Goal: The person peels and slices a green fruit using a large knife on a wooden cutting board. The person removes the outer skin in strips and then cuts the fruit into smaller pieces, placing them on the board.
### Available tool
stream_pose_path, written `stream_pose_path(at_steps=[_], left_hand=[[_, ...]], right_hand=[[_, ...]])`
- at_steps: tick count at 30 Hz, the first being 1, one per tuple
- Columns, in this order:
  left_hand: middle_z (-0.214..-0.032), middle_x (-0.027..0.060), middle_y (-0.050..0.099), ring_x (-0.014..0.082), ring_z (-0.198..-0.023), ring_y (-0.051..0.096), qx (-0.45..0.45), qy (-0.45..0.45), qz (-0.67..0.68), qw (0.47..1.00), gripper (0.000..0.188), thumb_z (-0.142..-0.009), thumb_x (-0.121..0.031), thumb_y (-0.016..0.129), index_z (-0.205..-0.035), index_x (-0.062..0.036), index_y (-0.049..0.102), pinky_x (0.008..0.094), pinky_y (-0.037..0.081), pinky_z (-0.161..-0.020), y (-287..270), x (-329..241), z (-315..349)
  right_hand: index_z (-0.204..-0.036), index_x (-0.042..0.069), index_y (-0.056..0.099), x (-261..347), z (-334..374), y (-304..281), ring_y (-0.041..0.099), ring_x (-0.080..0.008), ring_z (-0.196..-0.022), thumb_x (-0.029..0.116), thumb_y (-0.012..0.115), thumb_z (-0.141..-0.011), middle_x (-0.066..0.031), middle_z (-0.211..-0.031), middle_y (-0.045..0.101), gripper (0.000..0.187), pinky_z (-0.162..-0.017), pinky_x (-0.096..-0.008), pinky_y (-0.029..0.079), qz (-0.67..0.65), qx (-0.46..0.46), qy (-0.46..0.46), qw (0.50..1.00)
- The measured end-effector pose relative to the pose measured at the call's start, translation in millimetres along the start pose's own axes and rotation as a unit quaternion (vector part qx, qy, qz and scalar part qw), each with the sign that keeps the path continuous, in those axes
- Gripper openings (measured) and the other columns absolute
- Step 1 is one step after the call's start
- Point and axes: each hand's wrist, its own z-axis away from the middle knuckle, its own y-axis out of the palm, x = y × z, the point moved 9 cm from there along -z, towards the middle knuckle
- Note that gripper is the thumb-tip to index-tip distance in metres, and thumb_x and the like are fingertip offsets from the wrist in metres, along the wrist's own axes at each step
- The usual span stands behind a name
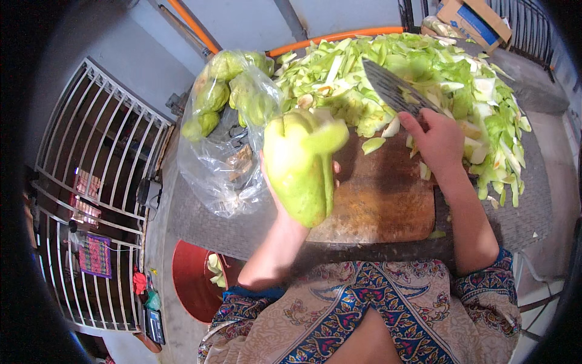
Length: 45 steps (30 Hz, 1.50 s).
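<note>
Left hand (283, 212) curls round a lumpy green gourd (298, 173), right hand (439, 139) clenches a grey-bladed knife (393, 88); pale-green slices (485, 89) heap far right, whole gourds (213, 96) remain far left.

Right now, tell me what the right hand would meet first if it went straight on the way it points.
Likely the peelings heaped ahead of the right hand, beyond the knife it grips; one view leaves its height over them unclear.
</note>
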Motion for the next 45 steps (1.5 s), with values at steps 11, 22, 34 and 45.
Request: stream_pose_path(at_steps=[11, 22, 34, 45], left_hand=[[-0.136, 0.0145, 0.049, 0.0339, -0.121, 0.049, -0.026, -0.057, 0.045, 0.997, 0.065, -0.095, -0.059, 0.036, -0.138, -0.0121, 0.044, 0.0510, 0.041, -0.102, -9, 19, 0], [-0.128, 0.0168, 0.052, 0.0357, -0.108, 0.055, -0.001, -0.053, 0.021, 0.998, 0.073, -0.090, -0.066, 0.039, -0.137, -0.0116, 0.044, 0.0522, 0.046, -0.094, 0, 11, 10], [-0.122, 0.0212, 0.055, 0.0388, -0.094, 0.062, 0.008, -0.044, 0.095, 0.994, 0.075, -0.087, -0.065, 0.044, -0.137, -0.0088, 0.043, 0.0523, 0.055, -0.077, 0, 14, 4], [-0.144, 0.0135, 0.041, 0.0321, -0.126, 0.045, 0.070, -0.052, 0.115, 0.990, 0.066, -0.096, -0.056, 0.034, -0.145, -0.0125, 0.034, 0.0514, 0.037, -0.106, 26, 18, 6]], right_hand=[[-0.059, 0.011, 0.050, 106, 64, -5, 0.058, -0.0270, -0.054, 0.059, 0.072, -0.070, -0.0053, -0.056, 0.053, 0.054, -0.051, -0.0372, 0.044, -0.116, 0.063, -0.282, 0.950], [-0.061, 0.013, 0.047, 124, 82, 1, 0.056, -0.0248, -0.053, 0.063, 0.072, -0.065, -0.0041, -0.057, 0.052, 0.056, -0.051, -0.0365, 0.041, -0.115, 0.077, -0.342, 0.930], [-0.063, 0.005, 0.057, -3, -4, -15, 0.057, -0.0316, -0.053, 0.055, 0.063, -0.083, -0.0129, -0.056, 0.056, 0.054, -0.050, -0.0409, 0.042, -0.019, -0.020, 0.025, 0.999], [-0.057, 0.013, 0.050, 103, 67, 7, 0.058, -0.0273, -0.052, 0.062, 0.070, -0.070, -0.0052, -0.053, 0.052, 0.055, -0.050, -0.0396, 0.044, -0.114, 0.105, -0.246, 0.957]])
